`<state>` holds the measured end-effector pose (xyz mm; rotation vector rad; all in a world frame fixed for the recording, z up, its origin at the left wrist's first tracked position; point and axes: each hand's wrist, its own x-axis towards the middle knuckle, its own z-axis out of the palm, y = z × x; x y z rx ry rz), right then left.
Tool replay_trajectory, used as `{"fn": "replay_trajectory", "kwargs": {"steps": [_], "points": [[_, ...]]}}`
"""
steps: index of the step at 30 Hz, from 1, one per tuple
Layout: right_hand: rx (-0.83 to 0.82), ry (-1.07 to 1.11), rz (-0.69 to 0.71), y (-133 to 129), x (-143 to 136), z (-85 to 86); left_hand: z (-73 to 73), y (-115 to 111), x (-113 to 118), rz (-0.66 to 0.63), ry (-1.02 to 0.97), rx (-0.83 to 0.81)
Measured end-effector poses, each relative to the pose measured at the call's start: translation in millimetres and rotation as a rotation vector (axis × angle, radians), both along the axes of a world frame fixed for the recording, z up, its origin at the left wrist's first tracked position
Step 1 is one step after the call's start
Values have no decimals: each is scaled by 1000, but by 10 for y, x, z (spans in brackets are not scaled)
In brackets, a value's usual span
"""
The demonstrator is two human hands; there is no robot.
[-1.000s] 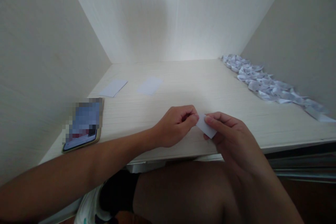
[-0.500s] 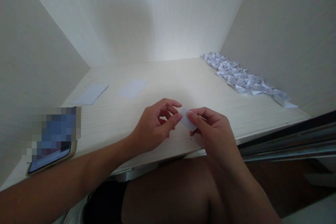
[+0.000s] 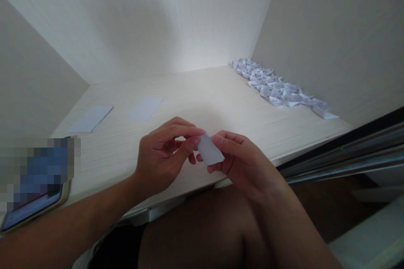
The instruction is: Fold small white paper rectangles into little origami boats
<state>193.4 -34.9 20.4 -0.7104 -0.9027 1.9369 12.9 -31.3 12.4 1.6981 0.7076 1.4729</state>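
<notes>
A small piece of white paper [image 3: 210, 152] is held up between my two hands above the front of the table. Thumb and forefinger of my left hand [image 3: 168, 151] pinch its upper left corner. My right hand [image 3: 243, 155] grips the right edge, with the thumb on top and the other fingers curled behind. The paper's lower edge looks slightly uneven. Whether it is folded over cannot be made out.
Many folded white paper pieces [image 3: 274, 86] lie in a long heap along the right wall. Two flat stacks or sheets of white paper, one at left [image 3: 91, 119] and one nearer the middle [image 3: 145, 108], rest on the table [image 3: 195, 88]. A phone [image 3: 34, 210], partly blurred, lies at the left edge.
My left hand has closed on the paper's corner, where its fingers were loosely beside it. The paper has turned and shows more of its face. The view has shifted slightly right.
</notes>
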Motion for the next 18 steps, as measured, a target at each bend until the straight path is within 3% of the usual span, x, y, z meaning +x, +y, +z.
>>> {"fn": "replay_trajectory", "kwargs": {"steps": [9, 13, 18], "points": [[-39, -16, -41, 6, 11, -12, 3, 8, -21, -45, 68, -76], [-41, -16, 4, 14, 18, -29, 3, 20, -28, -76, 128, -123], [-113, -50, -36, 23, 18, -6, 34, 26, -39, -25, 200, -52]]}}
